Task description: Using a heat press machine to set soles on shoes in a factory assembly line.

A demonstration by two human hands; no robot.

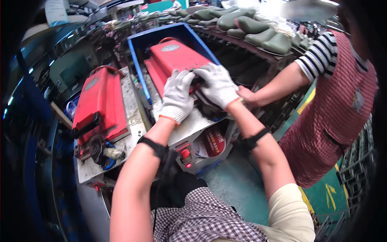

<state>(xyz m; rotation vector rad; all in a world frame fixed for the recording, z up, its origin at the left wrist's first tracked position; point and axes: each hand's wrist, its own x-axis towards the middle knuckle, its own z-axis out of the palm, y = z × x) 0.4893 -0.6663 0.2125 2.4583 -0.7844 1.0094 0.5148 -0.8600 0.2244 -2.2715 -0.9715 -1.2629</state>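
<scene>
1. Left of the frame: a second red cover (pixel 92 94) sits with its black handle (pixel 87 126) jutting toward the front; a sleeve or the left forearm might catch on it if the person turned that way.
2. Centre: the gloved left hand (pixel 177 94) lies at the front end of the nearer red cover (pixel 173 54), which is upper centre, inside the blue frame (pixel 132 60). Its fingers bend over the edge; I cannot tell whether they are clamped. Fabric could snag or be pinched if the cover shifted.
3. Lower centre: the red button (pixel 185 153) is below the left wrist; a careless knock could press it.
4. Right of centre: the gloved right hand (pixel 217 84) curls by the dark handle (pixel 197 80), close to the left; its grip is hidden too. Uneven force from the two hands could make one slip.
5. Further right: a co-worker's bare hand (pixel 246 96) is just beside the right wrist; a sudden backward pull might bump it.
</scene>
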